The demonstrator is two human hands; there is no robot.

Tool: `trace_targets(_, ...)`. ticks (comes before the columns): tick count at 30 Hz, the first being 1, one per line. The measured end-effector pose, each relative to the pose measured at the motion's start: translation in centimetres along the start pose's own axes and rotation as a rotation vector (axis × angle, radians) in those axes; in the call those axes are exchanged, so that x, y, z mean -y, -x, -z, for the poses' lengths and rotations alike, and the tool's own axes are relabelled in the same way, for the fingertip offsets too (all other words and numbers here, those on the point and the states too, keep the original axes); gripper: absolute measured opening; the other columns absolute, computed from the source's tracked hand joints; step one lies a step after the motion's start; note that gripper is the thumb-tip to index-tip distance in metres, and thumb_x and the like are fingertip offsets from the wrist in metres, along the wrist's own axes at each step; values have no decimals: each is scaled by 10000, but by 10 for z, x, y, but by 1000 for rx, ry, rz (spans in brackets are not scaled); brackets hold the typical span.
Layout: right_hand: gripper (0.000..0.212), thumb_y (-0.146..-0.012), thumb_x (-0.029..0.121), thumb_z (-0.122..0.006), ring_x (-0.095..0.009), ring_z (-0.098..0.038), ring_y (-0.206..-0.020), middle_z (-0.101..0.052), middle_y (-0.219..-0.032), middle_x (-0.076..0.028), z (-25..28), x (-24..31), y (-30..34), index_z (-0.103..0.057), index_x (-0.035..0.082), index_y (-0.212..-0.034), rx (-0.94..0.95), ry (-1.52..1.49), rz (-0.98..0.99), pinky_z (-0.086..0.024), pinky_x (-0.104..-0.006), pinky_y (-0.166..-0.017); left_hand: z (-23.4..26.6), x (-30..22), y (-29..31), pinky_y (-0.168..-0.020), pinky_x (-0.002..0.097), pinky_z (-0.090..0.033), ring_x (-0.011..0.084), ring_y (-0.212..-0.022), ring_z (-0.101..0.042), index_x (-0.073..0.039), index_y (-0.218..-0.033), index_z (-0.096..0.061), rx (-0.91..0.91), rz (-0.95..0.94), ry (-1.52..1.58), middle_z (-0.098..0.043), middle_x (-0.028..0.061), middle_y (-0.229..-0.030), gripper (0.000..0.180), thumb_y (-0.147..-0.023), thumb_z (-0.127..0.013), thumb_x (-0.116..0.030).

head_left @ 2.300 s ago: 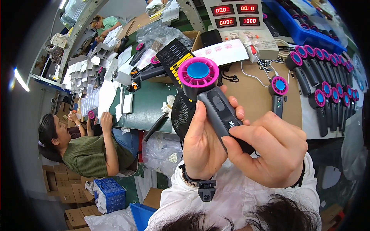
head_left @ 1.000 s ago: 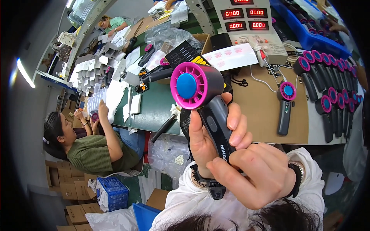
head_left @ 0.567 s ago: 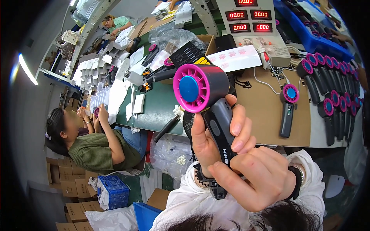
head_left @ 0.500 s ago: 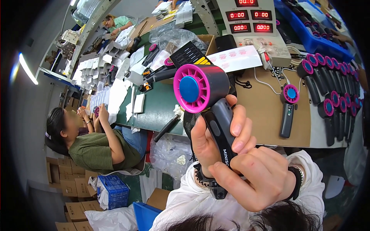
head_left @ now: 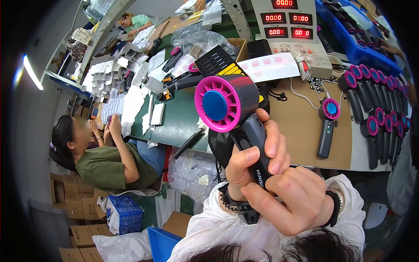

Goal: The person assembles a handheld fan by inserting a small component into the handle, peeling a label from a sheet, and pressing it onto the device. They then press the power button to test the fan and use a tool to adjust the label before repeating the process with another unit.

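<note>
A dark grey handheld fan with a pink slotted ring and a blue centre is raised in front of me, its head tilted up to the left. My left hand is closed round the handle, the thumb lying across its front. Curled at the lower end of the handle is my right hand, closed on it; its fingertips are partly hidden. Behind the fan head lies a black drawstring mesh pouch. Another handheld fan rests on the brown board to the right, near a white cable.
Rows of similar fans line the right side, below a blue bin. A meter box with red displays stands at the back. A co-worker in a green striped top sits at left; cartons are stacked behind.
My left thumb has moved from the handle's side edge onto its front. The fan has shifted slightly down and left in view. My right hand stays at the handle's lower end.
</note>
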State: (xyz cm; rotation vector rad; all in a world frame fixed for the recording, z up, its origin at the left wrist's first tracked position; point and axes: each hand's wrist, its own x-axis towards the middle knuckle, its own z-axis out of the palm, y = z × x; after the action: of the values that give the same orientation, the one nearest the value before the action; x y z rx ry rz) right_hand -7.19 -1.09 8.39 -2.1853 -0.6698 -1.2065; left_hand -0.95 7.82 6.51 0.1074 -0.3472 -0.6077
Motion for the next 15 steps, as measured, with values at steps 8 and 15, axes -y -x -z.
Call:
trace_targets(8, 255, -554, 42, -708, -101, -456, -483, -448, -650, 4, -4, -7, 5, -661, 84, -801, -11, -5, -5, -342, -219, -392, -1, -7, 1, -564, 315, -465, 196, -606, -536, -39, -1225, -336, -94, -88, -306, -472, 107, -779, 512, -773, -566, -105)
trace_targets(15, 282, -577, 47, -735, -128, -479, -477, -504, -674, -14, -11, -17, 16, -648, 65, -844, -55, -50, -31, -366, -238, -394, -1, -12, 2, -580, 296, -469, 183, -643, -559, 2, -1236, -331, -153, -192, -664, -516, 112, -797, 517, -781, -559, -87)
